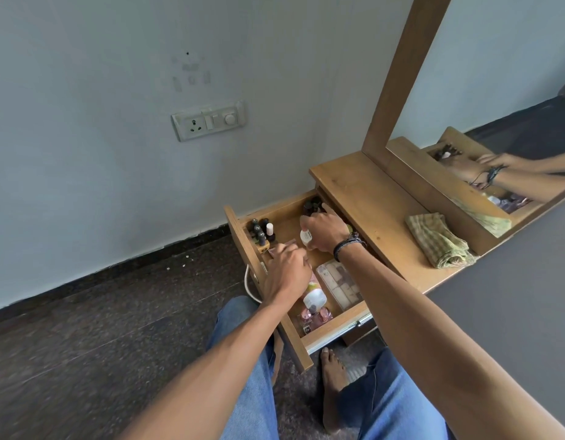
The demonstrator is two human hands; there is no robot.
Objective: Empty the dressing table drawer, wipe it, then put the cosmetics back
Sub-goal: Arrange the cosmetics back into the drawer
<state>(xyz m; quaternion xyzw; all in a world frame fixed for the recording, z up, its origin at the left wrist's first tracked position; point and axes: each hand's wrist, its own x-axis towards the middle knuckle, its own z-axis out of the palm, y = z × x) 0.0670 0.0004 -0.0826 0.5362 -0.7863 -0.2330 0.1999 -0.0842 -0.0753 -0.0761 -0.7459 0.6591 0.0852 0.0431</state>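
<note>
At frame centre, in the open drawer (295, 341), my right hand (325, 231) curls its fingers round a white bottle (305, 238), probably to lift it out — what the left hand (287, 269) holds, I cannot tell.

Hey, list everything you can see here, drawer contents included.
drawer: one, wooden, pulled open
nail polishes: several, mostly dark-capped, drawer's far corner
palette: one, clear-lidded, in drawer
pink bottles: about two, drawer's near end
small white bottle: one, in right hand
cloth: one, green checked, on tabletop
mirror: one, wood-framed, above tabletop
wall socket: one, white, on wall
left hand: in drawer, grasp hidden
right hand: gripping small white bottle
</note>
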